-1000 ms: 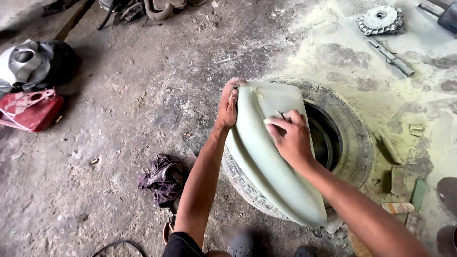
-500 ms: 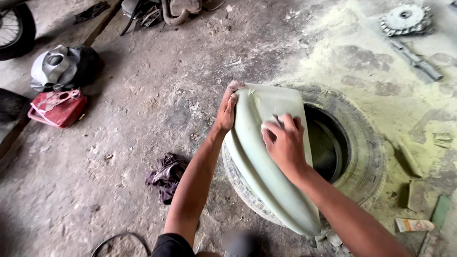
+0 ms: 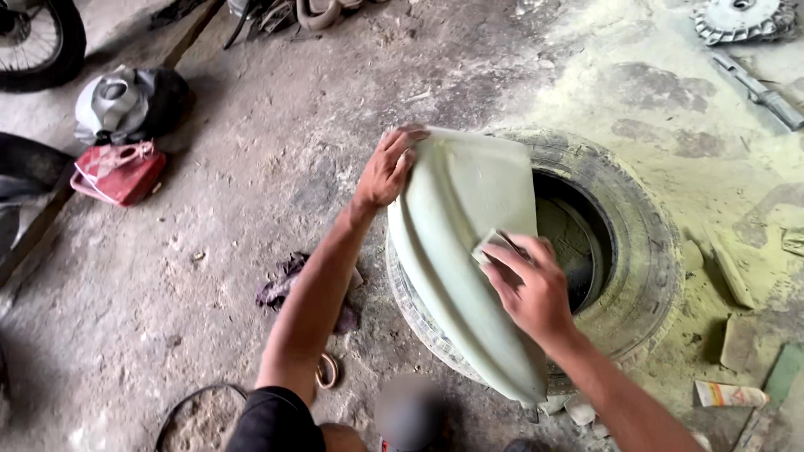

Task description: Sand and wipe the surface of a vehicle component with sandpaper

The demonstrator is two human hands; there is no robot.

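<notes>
Your left hand grips the far left edge of the pale green curved plastic panel, fingers curled over the rim, thumb side toward you. Your right hand presses a small grey sanding block flat on the panel's middle, fingers closed over it. The panel lies tilted across the near left side of a worn black rubber tyre, which lies flat on the concrete floor w/ pale green dust on its tread.

Left of the tyre, by your left forearm: a dark crumpled rag. Far left: a red plastic container, and a grey-and-black helmet just beyond it. Far right: a round toothed metal disc, a metal bar near it.
</notes>
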